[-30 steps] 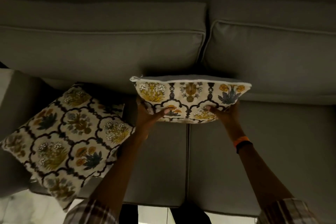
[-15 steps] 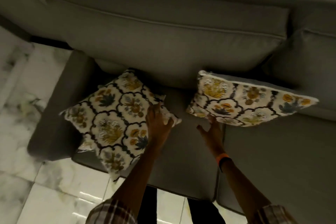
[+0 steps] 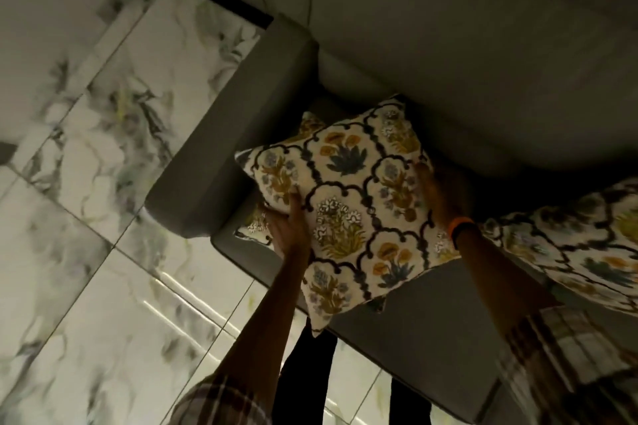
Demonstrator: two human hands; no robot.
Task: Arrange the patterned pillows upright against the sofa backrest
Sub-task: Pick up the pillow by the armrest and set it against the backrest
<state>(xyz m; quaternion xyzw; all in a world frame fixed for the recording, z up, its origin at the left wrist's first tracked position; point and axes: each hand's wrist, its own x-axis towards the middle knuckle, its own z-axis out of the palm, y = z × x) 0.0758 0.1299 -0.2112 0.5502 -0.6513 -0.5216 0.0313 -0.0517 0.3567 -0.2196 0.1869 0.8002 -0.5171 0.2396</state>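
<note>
1. Held item: a square cream fabric pillow with a floral print (image 3: 348, 207). Dark scalloped lattice divides it into cells; each holds an ochre, blue or white flower spray. Fabric looks soft, edges slightly puckered.
2. Orientation: printed face toward me, turned diamond-wise. One corner points up at the grey sofa backrest (image 3: 483, 86), the opposite corner points down past the grey seat cushion's (image 3: 431, 321) front edge. Its diagonal runs from upper right to lower left.
3. Location: over the left end of the seat, just beside the grey armrest (image 3: 221, 148).
4. My left hand (image 3: 288, 228) is closed on the pillow's left edge, thumb across the print, fingers behind.
5. My right hand (image 3: 445, 193) grips the right edge; orange wristband (image 3: 461, 224) shows at the wrist.
6. A second patterned pillow (image 3: 587, 245) lies at far right, blurred.
7. A corner of matching print (image 3: 253, 228) shows beneath my left hand; I cannot tell what it belongs to.
</note>
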